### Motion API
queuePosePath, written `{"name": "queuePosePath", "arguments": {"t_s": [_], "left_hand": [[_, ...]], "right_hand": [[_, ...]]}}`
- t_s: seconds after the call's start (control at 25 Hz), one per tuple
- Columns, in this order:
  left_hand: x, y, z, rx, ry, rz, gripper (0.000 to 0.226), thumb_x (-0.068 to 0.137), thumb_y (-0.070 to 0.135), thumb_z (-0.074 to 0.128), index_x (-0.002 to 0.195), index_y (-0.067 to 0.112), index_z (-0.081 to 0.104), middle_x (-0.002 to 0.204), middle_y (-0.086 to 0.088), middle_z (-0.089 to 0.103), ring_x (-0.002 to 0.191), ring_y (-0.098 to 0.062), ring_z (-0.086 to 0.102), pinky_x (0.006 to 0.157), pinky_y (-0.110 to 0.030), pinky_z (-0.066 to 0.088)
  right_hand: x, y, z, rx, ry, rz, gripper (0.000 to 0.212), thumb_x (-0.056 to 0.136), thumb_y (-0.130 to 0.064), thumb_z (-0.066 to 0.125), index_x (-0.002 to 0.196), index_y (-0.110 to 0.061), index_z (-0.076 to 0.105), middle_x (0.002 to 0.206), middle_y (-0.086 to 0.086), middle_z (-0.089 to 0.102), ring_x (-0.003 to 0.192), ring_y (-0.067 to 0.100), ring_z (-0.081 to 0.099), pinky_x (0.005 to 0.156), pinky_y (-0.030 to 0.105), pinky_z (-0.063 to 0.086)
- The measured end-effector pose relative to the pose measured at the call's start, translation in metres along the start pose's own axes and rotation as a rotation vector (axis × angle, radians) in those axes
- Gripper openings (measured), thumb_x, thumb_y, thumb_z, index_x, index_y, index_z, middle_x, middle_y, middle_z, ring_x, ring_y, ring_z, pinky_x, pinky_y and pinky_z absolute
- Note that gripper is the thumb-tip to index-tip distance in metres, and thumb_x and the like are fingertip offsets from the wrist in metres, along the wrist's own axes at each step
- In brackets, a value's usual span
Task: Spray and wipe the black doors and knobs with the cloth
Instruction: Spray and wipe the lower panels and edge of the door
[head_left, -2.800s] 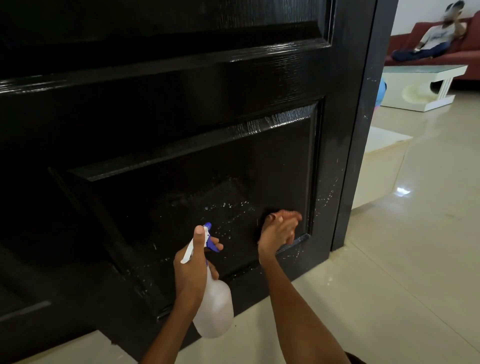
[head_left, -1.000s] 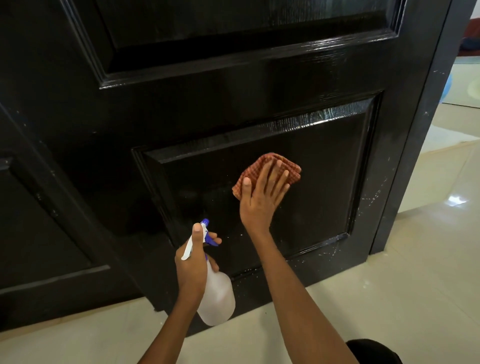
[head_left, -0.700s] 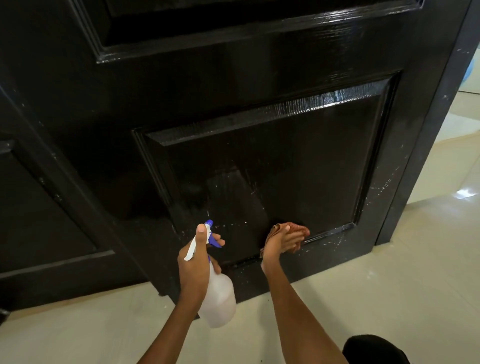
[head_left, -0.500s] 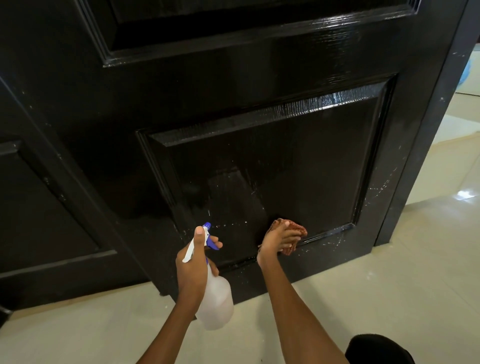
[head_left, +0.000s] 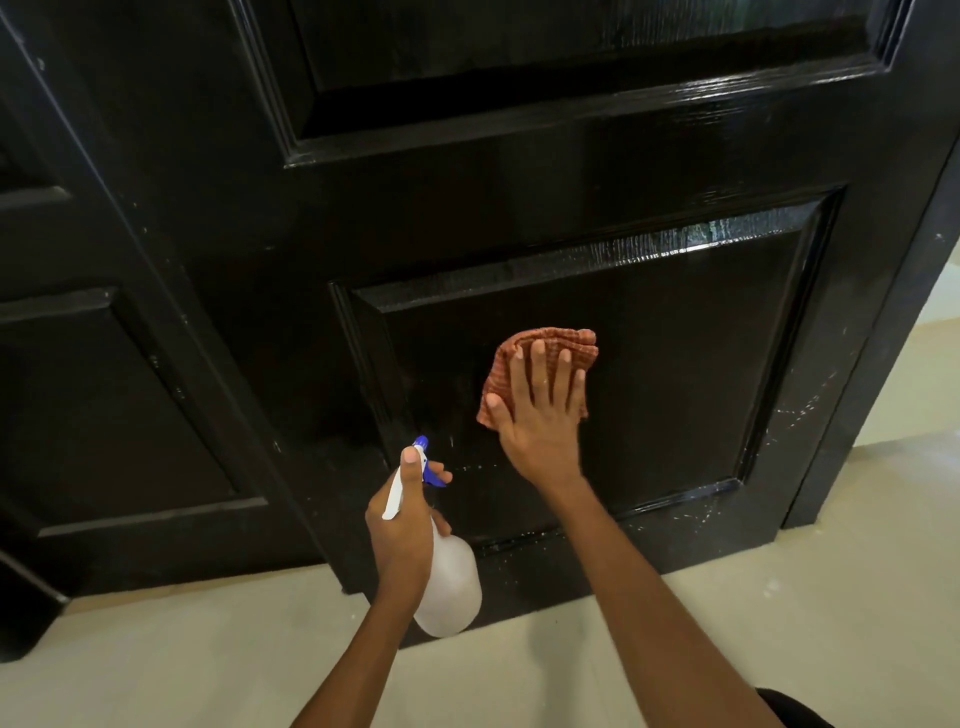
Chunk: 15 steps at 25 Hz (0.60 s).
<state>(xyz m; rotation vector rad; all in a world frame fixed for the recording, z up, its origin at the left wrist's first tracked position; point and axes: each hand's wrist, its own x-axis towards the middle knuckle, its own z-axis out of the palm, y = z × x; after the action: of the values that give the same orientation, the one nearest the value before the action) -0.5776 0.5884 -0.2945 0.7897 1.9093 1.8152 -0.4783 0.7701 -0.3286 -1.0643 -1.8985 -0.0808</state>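
glossy black door (head_left: 675, 374) panel: right hand (head_left: 540, 415) flat-fingered presses soft, limp cloth (head_left: 540, 343); left hand (head_left: 402, 530) grips light spray bottle (head_left: 449, 587) neck.

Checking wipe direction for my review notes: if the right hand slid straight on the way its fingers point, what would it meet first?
Probably the lower panel's raised top moulding. The right hand lies flat on the cloth, fingers pointing up the door.

Floor (head_left: 701, 613): pale cream, glossy, running under the doorway and out past it at right, a few white specks near the threshold
Light: soft, from upper right, glinting off dark woodwork
Dark object (head_left: 21, 603): low at far left, unidentifiable
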Motion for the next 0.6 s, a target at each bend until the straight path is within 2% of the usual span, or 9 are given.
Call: {"name": "queuePosePath", "arguments": {"t_s": [0.08,0.12,0.2,0.28,0.32,0.4,0.48,0.52,0.6], "left_hand": [[-0.001,0.001,0.004,0.000,-0.014,-0.005,0.060,0.086,0.066,0.040,0.090,0.016,0.073,0.069,0.005,0.071,0.052,-0.020,0.059,0.061,-0.037,0.054],[-0.001,0.002,0.006,0.000,-0.016,-0.013,0.060,0.085,0.067,0.040,0.089,0.016,0.073,0.068,0.003,0.071,0.052,-0.020,0.059,0.062,-0.038,0.054],[-0.004,0.000,0.008,0.003,-0.019,-0.024,0.061,0.084,0.068,0.040,0.089,0.018,0.073,0.070,-0.002,0.071,0.052,-0.022,0.059,0.063,-0.039,0.055],[-0.008,-0.003,0.006,0.019,-0.025,-0.014,0.062,0.085,0.068,0.039,0.090,0.017,0.073,0.075,-0.008,0.072,0.052,-0.025,0.059,0.062,-0.037,0.054],[-0.010,-0.005,0.004,0.026,-0.027,-0.012,0.061,0.086,0.068,0.039,0.090,0.017,0.073,0.077,-0.008,0.072,0.052,-0.026,0.058,0.059,-0.036,0.054],[-0.013,-0.010,-0.002,0.041,-0.033,-0.010,0.060,0.086,0.067,0.039,0.090,0.018,0.073,0.080,-0.004,0.074,0.052,-0.025,0.057,0.055,-0.033,0.052],[-0.013,-0.015,-0.009,0.064,-0.035,-0.013,0.061,0.086,0.068,0.039,0.090,0.017,0.073,0.081,-0.002,0.074,0.052,-0.023,0.057,0.054,-0.033,0.052],[-0.013,-0.017,-0.012,0.067,-0.032,-0.020,0.063,0.085,0.069,0.039,0.091,0.016,0.073,0.081,-0.004,0.074,0.053,-0.023,0.057,0.055,-0.033,0.052],[-0.011,-0.017,-0.018,0.054,-0.017,-0.035,0.067,0.083,0.070,0.039,0.092,0.014,0.074,0.081,-0.009,0.073,0.056,-0.024,0.058,0.055,-0.033,0.052]], "right_hand": [[-0.030,0.047,0.002,-0.063,-0.065,0.008,0.079,0.106,-0.063,0.020,0.162,-0.023,-0.020,0.167,0.005,-0.032,0.154,0.034,-0.025,0.124,0.055,-0.017],[-0.047,0.063,0.004,-0.024,-0.104,0.099,0.081,0.105,-0.066,0.017,0.161,-0.023,-0.024,0.165,0.006,-0.035,0.154,0.035,-0.027,0.124,0.054,-0.018],[-0.077,0.073,0.014,0.202,-0.189,0.451,0.089,0.096,-0.078,0.002,0.156,-0.023,-0.032,0.162,0.008,-0.041,0.153,0.034,-0.031,0.125,0.056,-0.015],[-0.097,0.058,0.032,0.470,-0.175,0.835,0.109,0.082,-0.091,-0.009,0.156,-0.013,-0.029,0.165,0.013,-0.035,0.154,0.034,-0.027,0.127,0.055,-0.010],[-0.104,0.048,0.042,0.564,-0.148,1.001,0.116,0.080,-0.092,-0.008,0.157,-0.007,-0.026,0.166,0.015,-0.030,0.155,0.034,-0.024,0.127,0.051,-0.011],[-0.111,0.028,0.050,0.745,-0.144,1.225,0.103,0.092,-0.080,0.004,0.159,-0.006,-0.021,0.169,0.015,-0.025,0.157,0.033,-0.018,0.127,0.048,-0.010],[-0.106,0.010,0.050,0.866,-0.112,1.377,0.081,0.107,-0.060,0.016,0.160,-0.012,-0.022,0.169,0.010,-0.026,0.158,0.030,-0.017,0.127,0.048,-0.009],[-0.100,0.002,0.049,0.890,-0.082,1.405,0.078,0.110,-0.056,0.018,0.159,-0.012,-0.024,0.169,0.010,-0.027,0.158,0.031,-0.018,0.128,0.049,-0.009],[-0.083,-0.021,0.036,0.830,-0.065,1.268,0.087,0.101,-0.060,0.018,0.158,-0.011,-0.025,0.167,0.014,-0.030,0.156,0.037,-0.020,0.127,0.056,-0.006]]}}
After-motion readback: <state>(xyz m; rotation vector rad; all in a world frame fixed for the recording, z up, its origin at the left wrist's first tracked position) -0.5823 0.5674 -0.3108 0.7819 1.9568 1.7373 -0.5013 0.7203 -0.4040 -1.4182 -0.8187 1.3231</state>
